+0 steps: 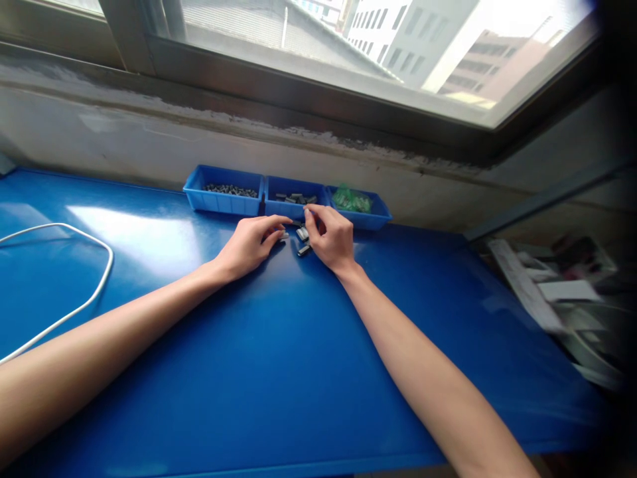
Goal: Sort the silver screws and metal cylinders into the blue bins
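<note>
Over the blue tabletop, my left hand (pixel 251 245) is bent with thumb and fingers closed around a small silver-and-black part (pixel 284 236) at its fingertips. Close by, my right hand (pixel 331 238) pinches thumb and fingers together in front of the middle bin; what lies between the tips is too small to make out. Between the two hands rest a small silver-topped dark block (pixel 302 234) and, slightly nearer to me, another small dark block (pixel 304 250). Their exact kind cannot be told at this size.
Against the wall stand three blue bins: the left bin (pixel 223 203) with many small dark pieces, the middle bin (pixel 283 208) with dark blocks, the right bin (pixel 371 220) with a green plastic bag (pixel 348 198). A white cable (pixel 107 265) curves at left; blurred clutter (pixel 567 292) sits right.
</note>
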### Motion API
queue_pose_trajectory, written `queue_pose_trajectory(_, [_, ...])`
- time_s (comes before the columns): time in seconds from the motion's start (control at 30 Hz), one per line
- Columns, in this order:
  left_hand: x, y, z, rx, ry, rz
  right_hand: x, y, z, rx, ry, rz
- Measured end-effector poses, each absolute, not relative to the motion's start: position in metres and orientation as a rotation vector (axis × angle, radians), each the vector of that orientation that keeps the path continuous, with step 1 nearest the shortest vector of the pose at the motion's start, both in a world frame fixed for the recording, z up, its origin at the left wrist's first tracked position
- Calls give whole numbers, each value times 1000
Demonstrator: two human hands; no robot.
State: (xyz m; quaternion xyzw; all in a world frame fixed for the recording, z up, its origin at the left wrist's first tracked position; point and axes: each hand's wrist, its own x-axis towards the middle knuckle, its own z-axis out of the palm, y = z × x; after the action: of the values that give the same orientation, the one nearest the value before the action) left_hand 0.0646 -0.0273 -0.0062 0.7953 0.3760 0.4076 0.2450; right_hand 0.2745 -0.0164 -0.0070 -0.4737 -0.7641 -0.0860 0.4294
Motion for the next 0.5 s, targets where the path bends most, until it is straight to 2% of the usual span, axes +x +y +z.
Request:
queue_pose_trajectory(0.2, [64, -26, -4, 1795, 946, 1223, 271, -26, 0, -1001, -2073, -200])
queue_pose_trajectory(0.5, [63, -25, -4, 1747, 877, 1277, 270, -27, -1, -846, -2288, -305])
